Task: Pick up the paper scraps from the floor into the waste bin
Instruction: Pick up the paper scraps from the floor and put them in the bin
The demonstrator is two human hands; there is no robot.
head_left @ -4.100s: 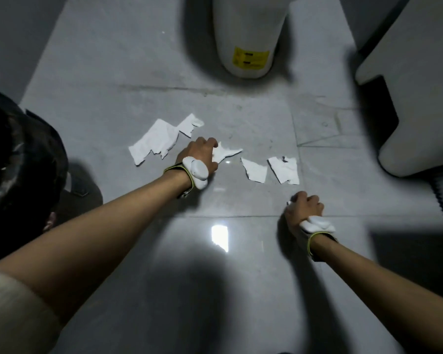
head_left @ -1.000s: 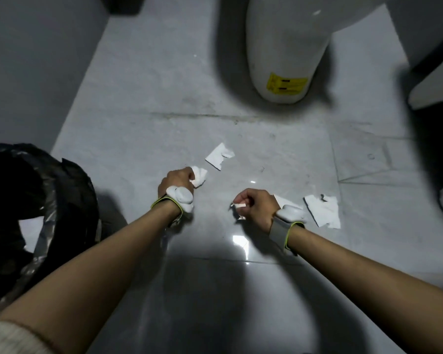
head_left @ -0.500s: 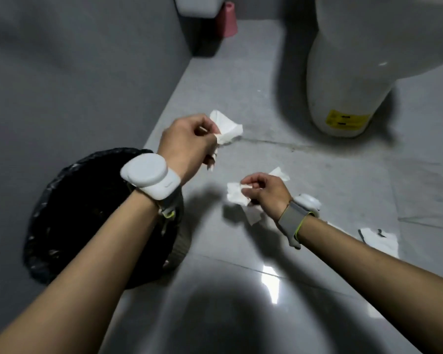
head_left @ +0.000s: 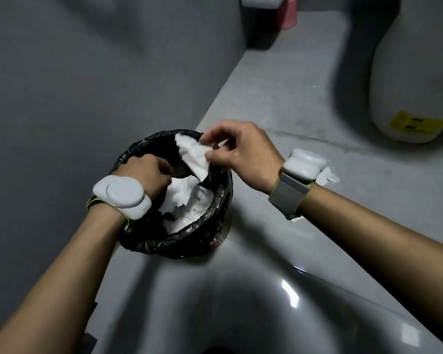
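The right hand (head_left: pixel 243 152) pinches a white paper scrap (head_left: pixel 193 154) in its fingertips, right over the far edge of the waste bin (head_left: pixel 189 241). The left hand (head_left: pixel 145 172) is down inside the bin, fingers curled over a heap of white paper (head_left: pixel 187 203). I cannot tell if it grips any. A loose scrap (head_left: pixel 330 176) lies on the floor (head_left: pixel 279 103) just behind the right wrist.

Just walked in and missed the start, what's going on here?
A person is dropping torn paper into a black-lined waste bin. The right hand pinches a white scrap over the bin's mouth. The left hand is inside the bin, fingers curled; whether it holds anything is hidden. The bin already holds crumpled paper, and a floor scrap lies beyond the right wrist.
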